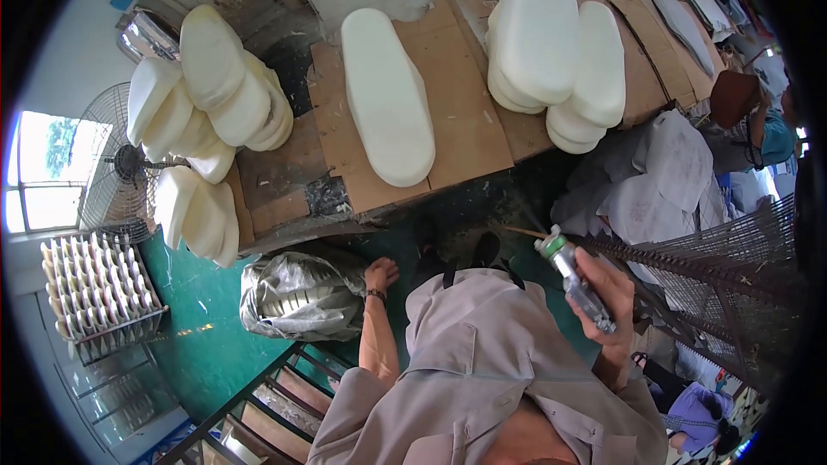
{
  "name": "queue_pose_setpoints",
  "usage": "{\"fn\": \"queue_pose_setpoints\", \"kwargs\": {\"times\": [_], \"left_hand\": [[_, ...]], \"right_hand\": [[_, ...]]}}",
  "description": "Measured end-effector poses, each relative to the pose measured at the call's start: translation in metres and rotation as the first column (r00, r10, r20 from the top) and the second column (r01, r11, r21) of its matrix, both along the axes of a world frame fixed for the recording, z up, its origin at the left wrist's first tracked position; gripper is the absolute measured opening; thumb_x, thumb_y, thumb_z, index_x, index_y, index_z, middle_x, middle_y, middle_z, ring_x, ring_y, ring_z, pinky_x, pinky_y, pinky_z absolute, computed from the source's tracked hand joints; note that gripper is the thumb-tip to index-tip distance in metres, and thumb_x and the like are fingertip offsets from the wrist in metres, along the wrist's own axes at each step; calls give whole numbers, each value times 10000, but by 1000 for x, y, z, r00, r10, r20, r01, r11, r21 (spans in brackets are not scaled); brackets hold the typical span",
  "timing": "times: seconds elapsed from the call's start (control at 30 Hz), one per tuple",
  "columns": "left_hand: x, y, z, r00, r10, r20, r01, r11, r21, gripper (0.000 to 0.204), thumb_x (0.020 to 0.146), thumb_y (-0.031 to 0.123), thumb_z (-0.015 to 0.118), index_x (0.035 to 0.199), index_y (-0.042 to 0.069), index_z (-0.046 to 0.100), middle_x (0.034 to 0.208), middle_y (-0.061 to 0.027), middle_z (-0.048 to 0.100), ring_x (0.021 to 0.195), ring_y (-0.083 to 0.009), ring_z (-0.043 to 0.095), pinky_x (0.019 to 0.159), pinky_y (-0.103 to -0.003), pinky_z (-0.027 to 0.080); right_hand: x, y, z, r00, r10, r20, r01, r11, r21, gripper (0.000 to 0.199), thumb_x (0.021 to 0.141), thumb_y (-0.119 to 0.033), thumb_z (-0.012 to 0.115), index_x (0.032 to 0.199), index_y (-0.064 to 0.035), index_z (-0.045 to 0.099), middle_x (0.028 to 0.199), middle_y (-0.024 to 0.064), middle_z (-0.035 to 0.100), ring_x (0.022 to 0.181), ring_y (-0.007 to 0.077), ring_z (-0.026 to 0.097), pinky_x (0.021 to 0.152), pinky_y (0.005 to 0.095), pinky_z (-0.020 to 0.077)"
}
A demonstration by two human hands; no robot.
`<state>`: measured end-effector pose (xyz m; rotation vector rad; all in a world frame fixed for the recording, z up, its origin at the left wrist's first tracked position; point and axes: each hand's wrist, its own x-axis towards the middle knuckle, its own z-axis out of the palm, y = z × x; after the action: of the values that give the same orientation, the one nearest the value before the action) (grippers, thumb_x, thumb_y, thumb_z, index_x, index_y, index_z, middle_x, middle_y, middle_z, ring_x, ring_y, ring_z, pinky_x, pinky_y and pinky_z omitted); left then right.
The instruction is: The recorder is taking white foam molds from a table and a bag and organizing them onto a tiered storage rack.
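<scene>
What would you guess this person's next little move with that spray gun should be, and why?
Probably raise the right hand and aim the spray gun at the single white foam sole lying on the cardboard. The gun is held low beside the body, nozzle short of the table, while the left hand hangs free.

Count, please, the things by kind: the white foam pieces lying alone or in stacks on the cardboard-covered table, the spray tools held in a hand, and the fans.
Single white foam piece lying alone: 1
Stacks of white foam pieces: 3 groups; pieces within each cannot be counted exactly
Spray gun, held in the right hand: 1
Fan: 1
Total: 6
</scene>
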<state>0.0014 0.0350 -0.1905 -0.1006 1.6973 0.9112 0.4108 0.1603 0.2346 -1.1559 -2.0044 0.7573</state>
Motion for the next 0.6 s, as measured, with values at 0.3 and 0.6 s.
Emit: {"fn": "queue_pose_setpoints", "kwargs": {"times": [0.3, 0.6], "left_hand": [[32, -33, -10, 995, -95, 19, 96, 993, -74, 330, 958, 134, 592, 1264, 11, 592, 1103, -128, 690, 948, -254, 692, 808, -420, 605], [76, -109, -19, 994, 112, -5, -112, 984, -141, 247, 944, 78, 581, 1166, -5, 651, 888, -103, 701, 719, -227, 692, 634, -348, 586]], "right_hand": [[27, -15, -4, 993, 112, -38, -114, 991, -63, 622, 682, 31, 677, 1300, 15, 608, 771, 142, 606, 617, 260, 618, 560, 333, 484], [58, -20, -17, 998, 67, -3, -67, 990, -120, 598, 685, 9, 715, 1277, 17, 625, 837, 156, 645, 675, 269, 633, 607, 329, 482]]}}
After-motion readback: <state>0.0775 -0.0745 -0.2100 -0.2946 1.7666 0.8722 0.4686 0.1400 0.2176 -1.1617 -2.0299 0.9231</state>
